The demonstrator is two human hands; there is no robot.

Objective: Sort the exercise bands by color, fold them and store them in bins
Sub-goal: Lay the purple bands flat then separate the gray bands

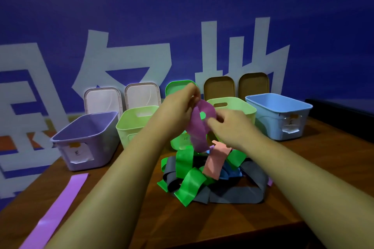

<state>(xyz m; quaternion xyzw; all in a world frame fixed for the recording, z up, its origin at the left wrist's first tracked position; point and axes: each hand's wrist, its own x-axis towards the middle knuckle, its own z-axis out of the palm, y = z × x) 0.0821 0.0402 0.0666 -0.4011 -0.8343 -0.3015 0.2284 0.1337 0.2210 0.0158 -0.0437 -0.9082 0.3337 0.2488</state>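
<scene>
A purple band (199, 127) hangs lifted above a tangled pile of bands on the wooden table (303, 178). My left hand (179, 107) pinches its top end, and my right hand (228, 125) pinches it lower on the right side. The pile below holds green bands (189, 186), a grey band (234, 194), a pink band (215, 160) and a blue band (228, 174). Another purple band (58, 206) lies flat at the front left of the table.
A row of open bins stands behind the pile: a purple bin (85, 141), a light green bin (133, 125), another light green bin (236, 107) and a blue bin (281, 115). Lids (141, 95) lean against the blue wall.
</scene>
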